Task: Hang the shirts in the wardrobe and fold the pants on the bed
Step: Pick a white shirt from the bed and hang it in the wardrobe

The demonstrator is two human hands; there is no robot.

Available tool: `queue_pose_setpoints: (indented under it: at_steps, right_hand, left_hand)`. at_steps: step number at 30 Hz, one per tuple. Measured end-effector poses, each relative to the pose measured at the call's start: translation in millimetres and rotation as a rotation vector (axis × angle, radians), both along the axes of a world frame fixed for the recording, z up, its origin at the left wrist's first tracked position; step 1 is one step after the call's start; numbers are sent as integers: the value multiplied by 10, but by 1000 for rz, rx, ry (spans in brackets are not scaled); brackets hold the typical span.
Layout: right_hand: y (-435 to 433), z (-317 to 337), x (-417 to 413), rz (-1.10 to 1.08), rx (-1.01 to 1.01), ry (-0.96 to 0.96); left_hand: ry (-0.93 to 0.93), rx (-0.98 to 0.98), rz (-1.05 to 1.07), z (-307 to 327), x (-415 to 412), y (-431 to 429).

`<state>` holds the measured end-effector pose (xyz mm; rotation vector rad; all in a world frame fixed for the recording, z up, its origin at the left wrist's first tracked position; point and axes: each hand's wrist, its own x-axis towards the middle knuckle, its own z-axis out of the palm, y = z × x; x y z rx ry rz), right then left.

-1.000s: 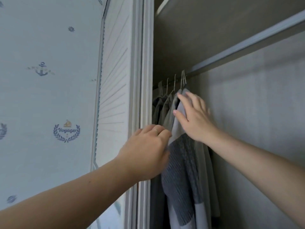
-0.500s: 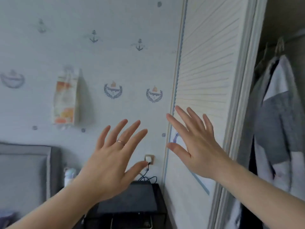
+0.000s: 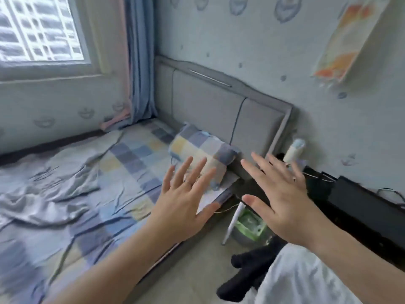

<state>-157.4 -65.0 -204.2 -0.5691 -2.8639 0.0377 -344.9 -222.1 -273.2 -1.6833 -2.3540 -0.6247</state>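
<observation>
Hands spread near the bed (image 3: 122, 172).
The left hand (image 3: 186, 200) and right hand (image 3: 282, 198) are held empty, fingers straight; a pillow (image 3: 201, 148) lies farther.

Left hand (image 3: 186, 200) and right hand (image 3: 282, 198) spread over bed (image 3: 65, 194).

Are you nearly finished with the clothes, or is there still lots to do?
A second ago both hands were on a grey shirt hanging in the wardrobe, so that shirt looks done. Now the left hand and right hand are open and empty, held toward the bed. The crumpled grey fabric there lies unfolded; whether it is pants I cannot tell.
</observation>
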Motion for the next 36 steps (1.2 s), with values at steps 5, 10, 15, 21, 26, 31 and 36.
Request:
queue_pose_setpoints:
  at_steps: [5,10,15,21,26,31,36]
  right_hand:
    - [-438,-609,-983,212,-192,-48]
    - [-722,-1185,-1931,386,-310,-136]
    - [-768,-1626,-2928,505,-376,-236]
    - [-667,-1971,-4117,601,-486,-365]
    - [-701,-2323,-5020,630,-521,-501]
    - [-1093,-2803,-5724,682,-472,-578]
    - [-1604,-3516,-6410,663,-407,-644]
  left_hand:
    - [-123,-121,309,-641,-461,-918]
    - [-207,-201,566,-1149,-879,-1538]
    - [-306,-247,720,-1533,-1536,-1750]
    - [-460,-259,860,-1817,-2394,-1820]
    - [-633,-219,1037,-2096,-2982,-1968]
    - [-713,-239,1121,-2522,-3429,-2448]
    - [-794,-288,1122,-3181,-4076,-3006]
